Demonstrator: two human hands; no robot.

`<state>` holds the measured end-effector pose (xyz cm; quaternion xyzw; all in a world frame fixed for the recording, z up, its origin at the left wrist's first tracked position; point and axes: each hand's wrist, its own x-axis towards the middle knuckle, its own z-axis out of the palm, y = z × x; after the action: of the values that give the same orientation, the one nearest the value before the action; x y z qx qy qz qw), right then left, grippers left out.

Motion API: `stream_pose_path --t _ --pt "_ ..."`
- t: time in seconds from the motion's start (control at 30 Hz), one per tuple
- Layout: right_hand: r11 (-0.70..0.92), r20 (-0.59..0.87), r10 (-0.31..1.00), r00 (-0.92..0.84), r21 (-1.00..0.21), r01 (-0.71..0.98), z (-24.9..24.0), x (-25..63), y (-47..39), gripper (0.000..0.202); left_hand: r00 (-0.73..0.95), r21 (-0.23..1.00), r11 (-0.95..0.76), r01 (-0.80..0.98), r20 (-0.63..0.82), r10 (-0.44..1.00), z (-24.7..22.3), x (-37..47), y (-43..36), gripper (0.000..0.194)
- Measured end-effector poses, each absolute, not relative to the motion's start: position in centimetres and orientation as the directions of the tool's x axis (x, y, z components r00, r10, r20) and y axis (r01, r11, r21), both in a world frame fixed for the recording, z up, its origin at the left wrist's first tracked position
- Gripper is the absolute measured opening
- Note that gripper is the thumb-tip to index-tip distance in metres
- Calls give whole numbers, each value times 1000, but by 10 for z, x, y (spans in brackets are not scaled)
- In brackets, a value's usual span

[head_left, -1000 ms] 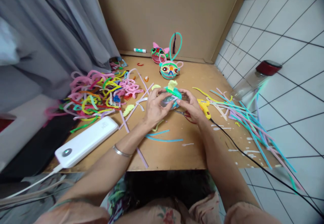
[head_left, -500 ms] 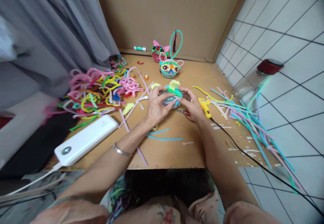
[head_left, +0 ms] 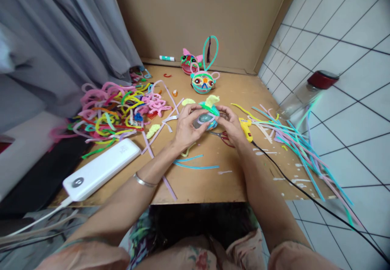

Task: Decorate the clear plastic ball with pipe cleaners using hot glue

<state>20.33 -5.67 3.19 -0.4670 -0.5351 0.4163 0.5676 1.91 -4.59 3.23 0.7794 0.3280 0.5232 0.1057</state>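
Between both hands, above the table, is a small round ornament with green and blue pipe cleaner bands, a clear patch and a fuzzy pale yellow piece on top. My left hand grips its left side, fingers curled round it. From the right, my right hand pinches its edge, pressing at a pale purple strip round the clear patch. Red-handled scissors lie partly hidden under my right hand. A yellow glue gun rests just right of that hand. Pale yellow fuzzy pieces lie to the left.
Tangled coloured pipe cleaners heap at left, behind a white power bank. Two finished animal-face ornaments stand at the back. Straight pipe cleaners and a red-lidded bottle are at right. The glue gun's black cord crosses the front right.
The ornament has turned slightly in my hands, so more of its clear patch and purple strip shows. The yellow piece on top leans further right. Both hands keep their hold.
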Motion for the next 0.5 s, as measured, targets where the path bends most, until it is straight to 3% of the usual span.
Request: stream_pose_path --t 0.5 --pt "204 202 974 100 -979 -5 32 203 -56 43 225 526 -739 421 729 647 29 18 -46 39"
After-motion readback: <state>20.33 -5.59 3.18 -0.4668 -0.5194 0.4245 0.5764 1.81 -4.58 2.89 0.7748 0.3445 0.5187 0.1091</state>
